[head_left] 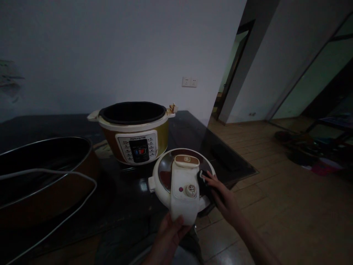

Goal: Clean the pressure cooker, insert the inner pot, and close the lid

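A round pressure cooker lid (165, 173) with a brown top and a white central handle piece lies at the table's front right edge. My left hand (172, 232) grips the near white end of that handle piece, thumb on top. On the lid's right side, my right hand (223, 198) presses a dark object with a white mark (202, 179) against it; its exact kind is too dark to tell. Behind the lid stands the lidless electric pressure cooker (164, 138), gold-brown and white with a front button panel. Its inside is black.
A large brown pan (95, 156) stands at the left, crossed by a white cable (85, 202). All rest on a dark glossy table (193, 129) against a wall with sockets (189, 81). The tiled floor (264, 206) and a doorway (234, 62) lie to the right.
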### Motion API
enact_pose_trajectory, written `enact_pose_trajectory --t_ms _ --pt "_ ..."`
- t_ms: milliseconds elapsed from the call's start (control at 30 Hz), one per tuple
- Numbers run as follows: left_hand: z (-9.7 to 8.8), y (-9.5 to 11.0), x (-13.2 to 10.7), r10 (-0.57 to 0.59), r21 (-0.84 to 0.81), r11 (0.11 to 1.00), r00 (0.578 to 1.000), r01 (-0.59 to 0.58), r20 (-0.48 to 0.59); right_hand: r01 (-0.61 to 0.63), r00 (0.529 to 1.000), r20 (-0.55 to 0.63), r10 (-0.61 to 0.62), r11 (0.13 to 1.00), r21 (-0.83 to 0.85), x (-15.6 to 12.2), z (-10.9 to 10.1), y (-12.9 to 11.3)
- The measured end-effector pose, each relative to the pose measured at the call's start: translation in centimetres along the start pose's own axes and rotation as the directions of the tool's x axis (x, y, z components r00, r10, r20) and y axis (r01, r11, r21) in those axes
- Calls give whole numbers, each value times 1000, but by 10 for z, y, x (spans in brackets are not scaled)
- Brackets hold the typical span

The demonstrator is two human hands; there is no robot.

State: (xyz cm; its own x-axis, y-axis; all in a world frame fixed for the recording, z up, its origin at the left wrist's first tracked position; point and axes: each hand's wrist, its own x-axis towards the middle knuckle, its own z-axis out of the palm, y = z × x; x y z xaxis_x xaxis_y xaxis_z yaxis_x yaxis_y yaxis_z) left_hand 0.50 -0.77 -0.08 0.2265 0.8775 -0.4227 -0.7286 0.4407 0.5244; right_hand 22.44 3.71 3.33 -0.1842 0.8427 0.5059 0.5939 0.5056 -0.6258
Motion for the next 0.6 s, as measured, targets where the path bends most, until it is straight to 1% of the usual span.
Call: enact_pose_trajectory --t_ms 67,133,200,267,333,400,500,600 --pt "1 2 -1 -5 14 1000 1000 5 8 0 998 -63 -5 997 -82 -14 17 -16" --pt "1 3 0 -5 29 1000 1000 5 6 -22 992 -125 3 989 -148 -13 27 -22" --pt "0 4 0 -12 42 999 1000 12 7 -80 986 -157 52 982 -174 1 30 -16" --pt "-1 6 1 -31 51 998 999 30 14 -155 981 -146 131 973 -171 22 25 -1" --pt "-1 6 2 -40 54 998 999 39 20 -185 980 -104 169 969 -164 49 18 16" --pt "-1 5 2 -27 47 999 1000 26 10 -187 982 -30 184 970 -156 78 10 31" --pt "-1 2 2 -8 39 999 1000 9 -13 -112 977 168 128 988 -104 123 5 50" --pt "-2 -1 3 -4 33 999 1000 4 -12 -72 934 349 77 997 -27 166 10 64"
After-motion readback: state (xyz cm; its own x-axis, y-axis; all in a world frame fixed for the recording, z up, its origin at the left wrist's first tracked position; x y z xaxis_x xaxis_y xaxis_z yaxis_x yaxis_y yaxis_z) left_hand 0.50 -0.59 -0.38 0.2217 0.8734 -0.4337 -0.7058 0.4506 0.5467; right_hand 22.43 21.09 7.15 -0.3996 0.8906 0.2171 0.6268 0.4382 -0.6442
